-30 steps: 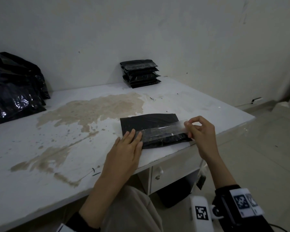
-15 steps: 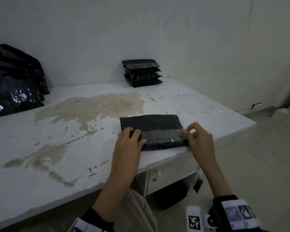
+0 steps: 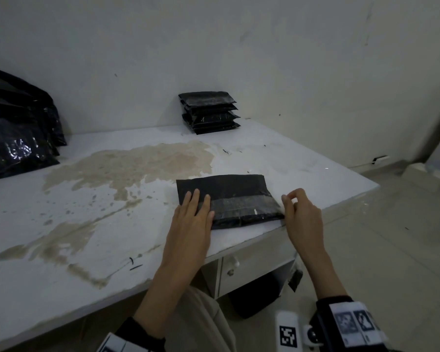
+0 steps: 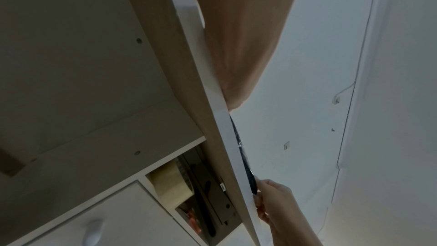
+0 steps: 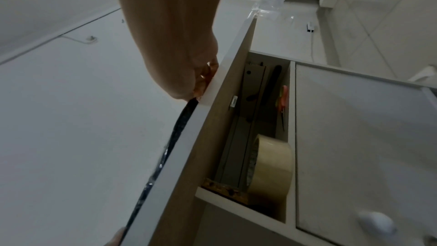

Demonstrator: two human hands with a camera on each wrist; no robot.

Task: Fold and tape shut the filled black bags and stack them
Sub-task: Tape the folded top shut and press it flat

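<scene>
Black bag [image 3: 226, 199] lies folded at the desk's [image 3: 87, 224] 5 o'clock edge. Left hand [image 3: 192, 217] presses it with flat fingers; right hand [image 3: 302, 214] pinches the tape [image 3: 241, 203] end. Fingertip contact is hidden from the wrist views.

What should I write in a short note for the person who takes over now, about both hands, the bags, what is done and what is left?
Left hand: flat, straight fingers pressing the left end of the folded black bag near the table's front edge.
Right hand: fingers curled at the bag's right end, at the end of the clear tape strip; exact grip unclear.
Done: bag folded, strip laid across the flap. Finished stack by the wall.
Left: press the tape end down, put the bag on the stack, continue with bags from the black pile. Tape roll is in the compartment under the tabletop.
</scene>
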